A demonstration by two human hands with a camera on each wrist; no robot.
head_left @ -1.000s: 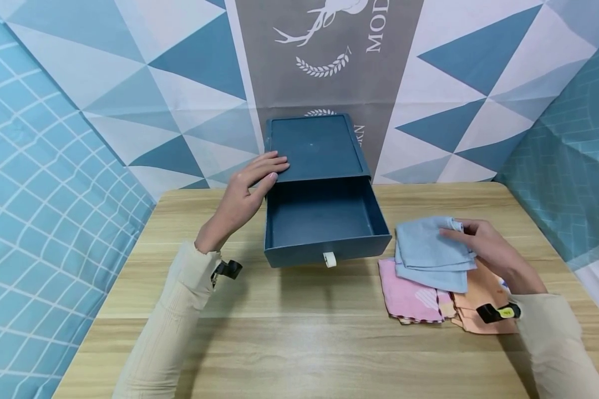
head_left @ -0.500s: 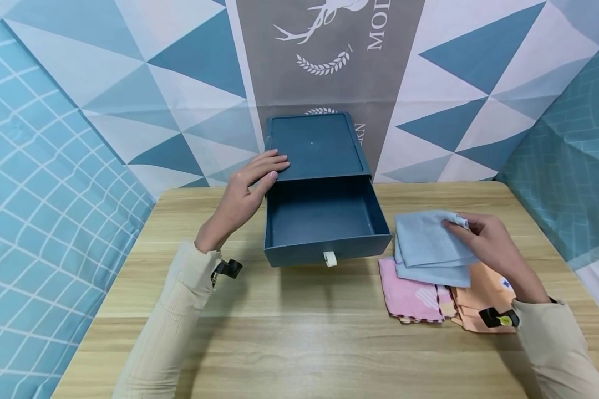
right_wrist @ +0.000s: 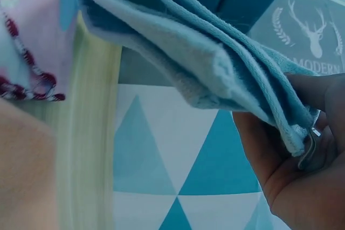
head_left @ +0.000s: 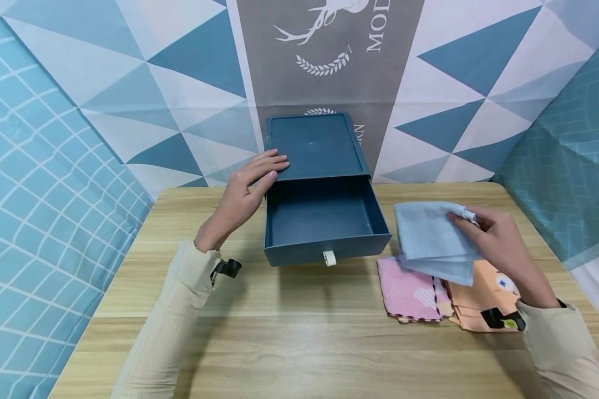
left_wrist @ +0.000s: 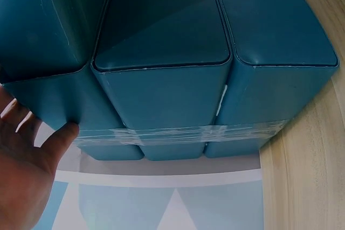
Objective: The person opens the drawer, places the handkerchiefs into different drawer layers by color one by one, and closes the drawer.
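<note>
Head view: right grip (head_left: 497, 239) pinches 1 blue cloth (head_left: 426, 233); left grip (head_left: 244, 193) rests, unclenched, on 1 cabinet (head_left: 319, 145).

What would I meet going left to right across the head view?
White-gridded blue sheet → left hand → open dark-blue drawer → folded light-blue cloth → right hand.
</note>
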